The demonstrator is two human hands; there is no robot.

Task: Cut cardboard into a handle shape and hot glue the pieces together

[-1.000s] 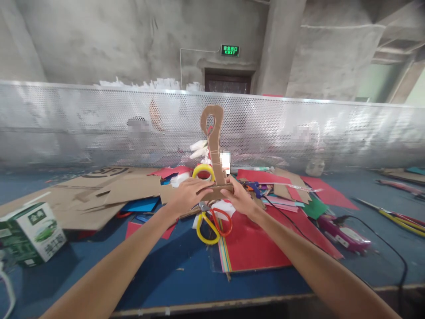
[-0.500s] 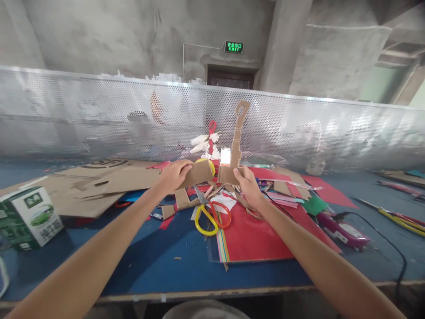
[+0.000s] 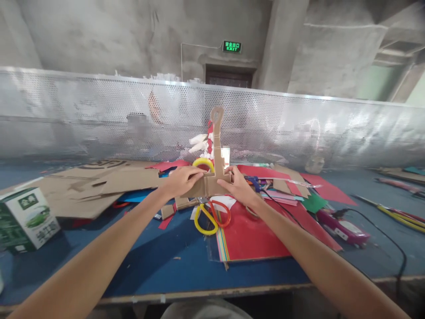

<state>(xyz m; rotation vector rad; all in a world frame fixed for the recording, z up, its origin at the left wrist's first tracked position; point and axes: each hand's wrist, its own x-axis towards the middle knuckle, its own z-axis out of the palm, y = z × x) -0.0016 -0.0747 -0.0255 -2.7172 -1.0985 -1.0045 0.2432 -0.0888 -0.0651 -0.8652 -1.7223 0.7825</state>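
Cardboard upright (image 3: 218,153) with a looped top, already cut to shape, stands over the scissors (image 3: 211,216), its base pinched by the right hand (image 3: 239,186). The left hand (image 3: 181,180) pinches a cardboard strip (image 3: 198,189) alongside; whether the two are joined, I cannot tell.

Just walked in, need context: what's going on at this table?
Someone is handling cardboard over a cluttered blue table. The right hand pinches the base of an upright cardboard cutout with a looped top. The left hand holds a flat cardboard piece at that base; whether they're joined, I can't tell. Scissors with yellow and orange-red handles lie nearer the person.
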